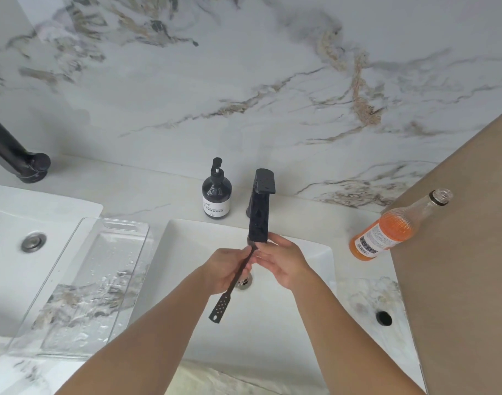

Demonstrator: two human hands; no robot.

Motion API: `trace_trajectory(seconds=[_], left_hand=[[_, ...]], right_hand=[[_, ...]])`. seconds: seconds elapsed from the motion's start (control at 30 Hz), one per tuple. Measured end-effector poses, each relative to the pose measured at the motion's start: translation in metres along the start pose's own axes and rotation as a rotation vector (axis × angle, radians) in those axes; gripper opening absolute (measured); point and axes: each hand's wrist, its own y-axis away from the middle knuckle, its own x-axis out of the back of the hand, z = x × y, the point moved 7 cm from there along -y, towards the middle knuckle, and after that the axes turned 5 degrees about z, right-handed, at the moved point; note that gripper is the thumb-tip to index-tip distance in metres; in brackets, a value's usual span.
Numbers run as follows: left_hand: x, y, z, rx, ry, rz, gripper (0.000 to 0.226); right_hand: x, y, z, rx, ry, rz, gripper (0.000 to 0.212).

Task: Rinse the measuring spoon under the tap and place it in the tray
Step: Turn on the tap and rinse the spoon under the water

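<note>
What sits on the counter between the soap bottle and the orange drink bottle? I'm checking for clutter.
Only the black tap stands between the soap bottle and the orange drink bottle, seen in the head view.

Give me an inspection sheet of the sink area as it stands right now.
Surface: white marble counter, wet patches near the basin.
Job's things: black measuring spoon held under the black tap, bowl end hidden by the hands; clear tray left of the basin, wet, nothing in it.
Clutter: dark soap pump bottle behind the basin; open glass bottle of orange liquid at right.
Grippers: left hand fingers closed on the spoon handle; right hand at the spoon's upper end.
Cables: nothing seen.
Surroundings: second basin and second tap at left; marble wall; brown panel at right.
</note>
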Motion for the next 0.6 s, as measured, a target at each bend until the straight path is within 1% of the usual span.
trace_trajectory(seconds=[0.07,0.13,0.2,0.27,0.4,0.5,0.6], left_hand=[[0.011,0.001,-0.005,-0.003,-0.127,0.062,0.03],[0.019,0.001,-0.005,-0.013,-0.185,0.033,0.031],[0.024,0.003,-0.002,-0.023,-0.219,-0.022,0.027],[0.029,0.005,0.003,-0.033,-0.262,-0.049,0.021],[0.048,0.005,0.018,-0.058,-0.4,-0.02,0.015],[0.06,0.0,0.028,-0.075,-0.313,0.035,0.012],[0.05,-0.002,0.03,-0.084,-0.233,0.036,0.01]], right_hand=[[0.003,-0.004,0.003,-0.028,-0.04,0.022,0.032],[0.005,-0.007,0.007,-0.044,-0.083,0.045,0.031],[0.01,-0.011,0.009,-0.043,-0.154,0.098,0.028],[0.017,-0.014,0.007,-0.039,-0.25,0.164,0.031],[0.043,-0.017,-0.005,0.008,-0.415,0.244,0.026],[0.061,-0.016,-0.012,0.032,-0.466,0.278,0.027],[0.075,-0.012,-0.017,0.062,-0.508,0.282,0.031]])
